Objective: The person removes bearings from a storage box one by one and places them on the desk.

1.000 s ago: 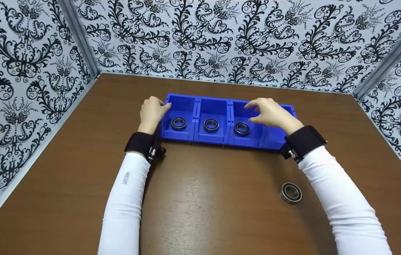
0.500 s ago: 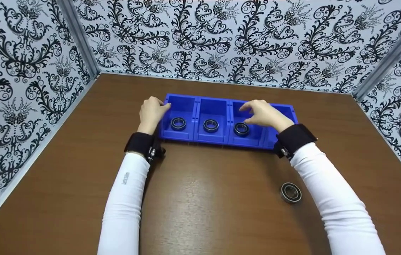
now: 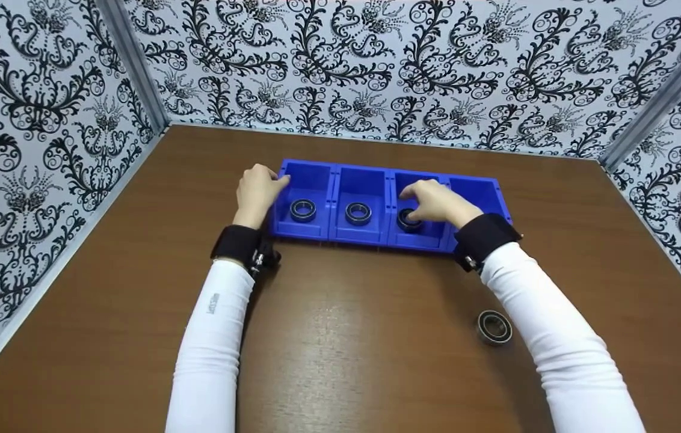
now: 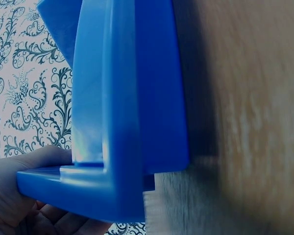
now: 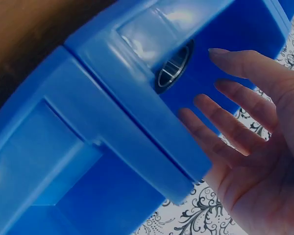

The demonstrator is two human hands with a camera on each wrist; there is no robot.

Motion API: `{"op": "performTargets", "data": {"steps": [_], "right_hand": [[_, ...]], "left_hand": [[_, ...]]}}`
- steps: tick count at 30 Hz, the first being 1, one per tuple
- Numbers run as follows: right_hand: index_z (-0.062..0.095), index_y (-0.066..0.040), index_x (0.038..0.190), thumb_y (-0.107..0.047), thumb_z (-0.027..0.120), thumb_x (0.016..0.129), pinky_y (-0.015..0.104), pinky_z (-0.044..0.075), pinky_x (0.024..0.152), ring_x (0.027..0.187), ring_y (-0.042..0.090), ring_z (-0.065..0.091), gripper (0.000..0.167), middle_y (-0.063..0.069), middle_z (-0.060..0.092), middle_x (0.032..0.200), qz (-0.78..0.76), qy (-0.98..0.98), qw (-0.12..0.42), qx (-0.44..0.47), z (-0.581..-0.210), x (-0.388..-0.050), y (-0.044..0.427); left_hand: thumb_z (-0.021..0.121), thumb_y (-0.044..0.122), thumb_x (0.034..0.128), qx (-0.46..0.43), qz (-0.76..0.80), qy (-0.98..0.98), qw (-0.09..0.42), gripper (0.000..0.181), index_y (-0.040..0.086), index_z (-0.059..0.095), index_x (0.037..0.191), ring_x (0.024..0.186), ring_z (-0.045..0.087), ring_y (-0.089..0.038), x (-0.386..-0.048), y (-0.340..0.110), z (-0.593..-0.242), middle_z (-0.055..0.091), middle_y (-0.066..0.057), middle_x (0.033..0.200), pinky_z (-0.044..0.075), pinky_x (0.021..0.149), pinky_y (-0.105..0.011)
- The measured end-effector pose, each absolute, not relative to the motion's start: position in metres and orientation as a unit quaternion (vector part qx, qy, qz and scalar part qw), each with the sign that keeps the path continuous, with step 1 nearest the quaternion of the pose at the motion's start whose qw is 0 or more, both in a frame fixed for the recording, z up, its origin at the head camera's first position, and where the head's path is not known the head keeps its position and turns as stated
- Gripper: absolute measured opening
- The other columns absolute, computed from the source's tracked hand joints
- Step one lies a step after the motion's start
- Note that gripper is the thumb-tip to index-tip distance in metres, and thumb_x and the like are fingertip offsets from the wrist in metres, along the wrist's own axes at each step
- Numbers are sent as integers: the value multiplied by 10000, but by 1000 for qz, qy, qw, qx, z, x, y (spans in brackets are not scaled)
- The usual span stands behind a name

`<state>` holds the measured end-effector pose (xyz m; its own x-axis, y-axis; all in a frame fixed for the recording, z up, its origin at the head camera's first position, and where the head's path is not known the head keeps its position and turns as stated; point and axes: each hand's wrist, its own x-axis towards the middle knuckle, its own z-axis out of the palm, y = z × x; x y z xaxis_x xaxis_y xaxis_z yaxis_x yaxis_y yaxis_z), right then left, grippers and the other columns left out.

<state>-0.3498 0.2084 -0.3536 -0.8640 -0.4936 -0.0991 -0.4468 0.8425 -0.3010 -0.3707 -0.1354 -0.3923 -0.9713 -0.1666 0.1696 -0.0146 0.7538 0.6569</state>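
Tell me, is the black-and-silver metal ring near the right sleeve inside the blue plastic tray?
Out: the ring lies on the brown wooden table, apart from the tray.

Head cam's up high, wearer's side, facing fwd & down over the bench (image 3: 322,337) to the wallpaper (image 3: 370,66); widest of the 3, w/ the whole blue 4-compt bin (image 3: 361,183), L grip (image 3: 256,191) & R grip (image 3: 435,202) in view. L wrist cam's low & v. close on the bin's left end, rolled approx a quarter turn: bench down the right edge, wallpaper on the left. R wrist cam, also close, looks tilted past R grip into the bin's right-hand compts, bench in the top-left corner. It shares the 3rd compt's bearing (image 5: 174,68) w/ head cam; L wrist & head share L grip + bin's left end.
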Motion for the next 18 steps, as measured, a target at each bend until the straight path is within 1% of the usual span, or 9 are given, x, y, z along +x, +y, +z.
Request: {"op": "performTargets", "data": {"steps": [4,11,14,18], "right_hand": [[624,122,1332,-31,726,872,567,397,1139,1334,490,534,495,305,627,1362,-129,958,92,-240,-358,-351,207],[633,129,1300,-31,729,836,581,449,1081,1248,498,590,500,334,643,1301,-119,958,93,-242,-365,-352,205],[658,112,1263,-35,731,822,584,480,1028,1172,475,625,470,320,669,1244,-115,960,91,-239,-368,-353,203],[695,81,1153,-36,741,804,588,512,926,1019,427,643,371,273,696,1112,-111,961,84,-240,-370,-352,201]], "left_hand": [[735,327,963,48,-351,-929,110,311,31,828,969,1011,721,-404,-370,-135,-392,760,-209,1117,554,842,-549],[737,317,965,46,-353,-928,111,304,27,829,977,1004,724,-411,-370,-135,-392,760,-215,1110,555,837,-553],[734,320,968,46,-352,-929,109,311,24,826,997,1017,722,-413,-371,-136,-393,758,-216,1122,554,843,-549],[731,322,971,47,-350,-929,106,313,25,825,1003,1024,719,-407,-372,-136,-393,756,-214,1130,551,847,-546]]}}
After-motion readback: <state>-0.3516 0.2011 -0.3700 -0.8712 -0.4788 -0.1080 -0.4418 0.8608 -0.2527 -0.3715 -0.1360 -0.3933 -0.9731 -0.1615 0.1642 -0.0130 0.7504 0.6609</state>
